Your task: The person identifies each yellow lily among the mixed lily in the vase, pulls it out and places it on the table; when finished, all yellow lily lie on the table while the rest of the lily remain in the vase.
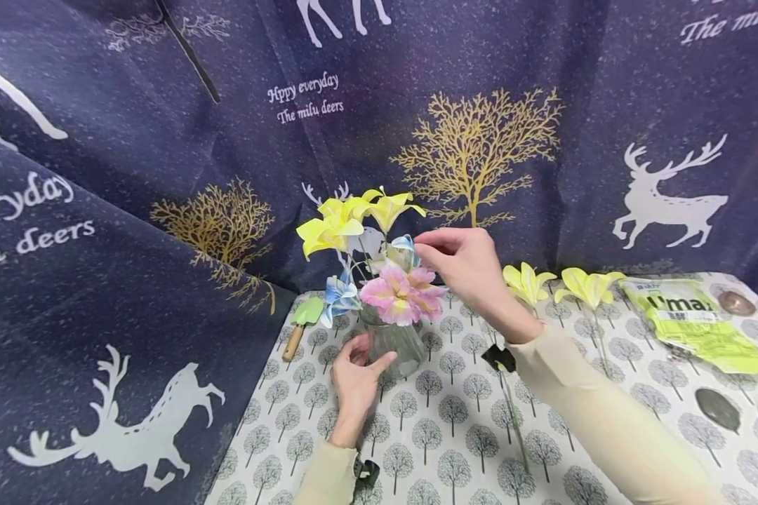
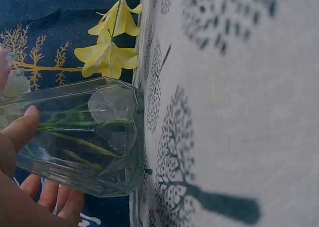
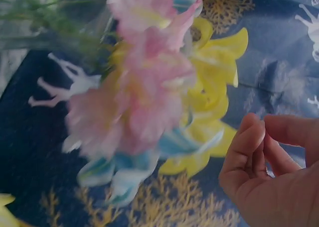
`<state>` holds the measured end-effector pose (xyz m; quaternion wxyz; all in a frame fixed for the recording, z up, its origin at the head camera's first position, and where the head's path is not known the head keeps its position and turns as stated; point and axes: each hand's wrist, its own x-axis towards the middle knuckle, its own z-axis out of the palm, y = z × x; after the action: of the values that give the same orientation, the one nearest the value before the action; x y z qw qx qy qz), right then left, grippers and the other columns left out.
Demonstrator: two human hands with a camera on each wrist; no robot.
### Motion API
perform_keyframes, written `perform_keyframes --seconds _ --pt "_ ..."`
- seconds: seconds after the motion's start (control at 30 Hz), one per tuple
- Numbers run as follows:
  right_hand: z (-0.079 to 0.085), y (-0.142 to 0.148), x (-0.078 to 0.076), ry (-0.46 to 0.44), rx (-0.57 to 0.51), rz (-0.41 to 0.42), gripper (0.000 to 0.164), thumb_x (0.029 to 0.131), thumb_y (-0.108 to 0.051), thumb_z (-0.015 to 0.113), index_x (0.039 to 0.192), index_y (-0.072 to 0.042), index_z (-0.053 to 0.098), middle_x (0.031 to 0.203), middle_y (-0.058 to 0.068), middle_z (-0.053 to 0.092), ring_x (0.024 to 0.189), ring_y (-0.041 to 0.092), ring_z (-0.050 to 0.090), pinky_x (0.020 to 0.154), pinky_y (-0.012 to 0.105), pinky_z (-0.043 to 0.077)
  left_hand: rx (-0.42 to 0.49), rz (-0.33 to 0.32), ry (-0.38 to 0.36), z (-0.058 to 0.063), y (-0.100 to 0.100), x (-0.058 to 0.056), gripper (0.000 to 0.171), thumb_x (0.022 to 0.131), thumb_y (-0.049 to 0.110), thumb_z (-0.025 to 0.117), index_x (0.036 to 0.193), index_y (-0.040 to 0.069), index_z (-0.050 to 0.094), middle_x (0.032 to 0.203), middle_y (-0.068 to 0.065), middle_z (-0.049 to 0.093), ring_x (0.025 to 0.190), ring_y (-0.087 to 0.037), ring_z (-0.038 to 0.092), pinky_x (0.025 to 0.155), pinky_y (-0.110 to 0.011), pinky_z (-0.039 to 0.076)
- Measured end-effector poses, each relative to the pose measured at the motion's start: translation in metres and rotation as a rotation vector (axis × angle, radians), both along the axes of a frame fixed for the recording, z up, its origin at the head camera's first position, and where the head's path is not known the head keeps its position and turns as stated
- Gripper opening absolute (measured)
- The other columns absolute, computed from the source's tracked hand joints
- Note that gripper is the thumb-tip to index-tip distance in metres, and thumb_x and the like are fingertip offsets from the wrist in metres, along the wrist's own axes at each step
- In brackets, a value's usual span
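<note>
A clear glass vase [image 1: 396, 351] stands on the table, its green stems [image 2: 84, 125] showing through the wall. My left hand [image 1: 356, 375] holds the vase from the left, thumb on one side and fingers curled on the other. Above the rim are a pink flower [image 1: 401, 293], yellow lilies [image 1: 331, 228] and blue-white flowers [image 1: 340, 298]. My right hand [image 1: 464, 263] is up at the right of the bouquet, fingers bent, beside a small blue-white bloom [image 1: 404, 244]. In the right wrist view its thumb and forefinger tips meet with nothing visible between them.
Two yellow lilies [image 1: 587, 284] on long stems lie on the tree-print cloth [image 1: 455, 414], partly beyond my right forearm. A green trowel [image 1: 307, 312] rests left of the vase. At right are a yellow-green bag [image 1: 695, 322], a brown stone [image 1: 737, 303] and a dark stone [image 1: 718, 409].
</note>
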<state>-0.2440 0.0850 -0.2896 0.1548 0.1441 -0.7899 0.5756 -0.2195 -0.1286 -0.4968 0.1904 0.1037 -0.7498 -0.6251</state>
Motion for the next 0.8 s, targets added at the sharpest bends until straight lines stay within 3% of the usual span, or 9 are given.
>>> perform_keyframes --seconds 0.2,0.5,0.8 --pt "0.012 -0.036 -0.018 0.014 0.120 0.061 0.014 0.093 -0.021 0.073 0.102 -0.013 0.080 0.095 0.005 0.079 0.077 0.015 0.070 0.064 0.025 0.058 0.011 -0.003 0.009 0.001 -0.001 0.001 0.058 0.063 0.018 0.096 0.115 0.013 0.070 0.115 -0.010 0.071 0.113 -0.028 0.067 0.106 -0.036 0.058" --pt "0.018 -0.078 -0.044 0.051 0.352 0.063 0.015 0.095 -0.016 0.068 0.102 -0.011 0.079 0.096 0.004 0.080 0.084 0.018 0.071 0.077 0.032 0.061 -0.001 -0.009 -0.004 0.003 0.000 0.001 0.060 0.061 0.022 0.097 0.114 0.014 0.070 0.116 -0.007 0.071 0.114 -0.028 0.068 0.107 -0.037 0.058" --pt "0.010 -0.095 -0.060 -0.036 0.479 0.125 0.016 0.093 -0.010 0.068 0.103 -0.009 0.080 0.100 0.005 0.080 0.093 0.020 0.073 0.085 0.034 0.064 -0.011 -0.010 0.008 0.001 -0.001 -0.001 0.058 0.061 0.023 0.097 0.112 0.015 0.071 0.114 -0.007 0.072 0.112 -0.029 0.070 0.105 -0.039 0.059"
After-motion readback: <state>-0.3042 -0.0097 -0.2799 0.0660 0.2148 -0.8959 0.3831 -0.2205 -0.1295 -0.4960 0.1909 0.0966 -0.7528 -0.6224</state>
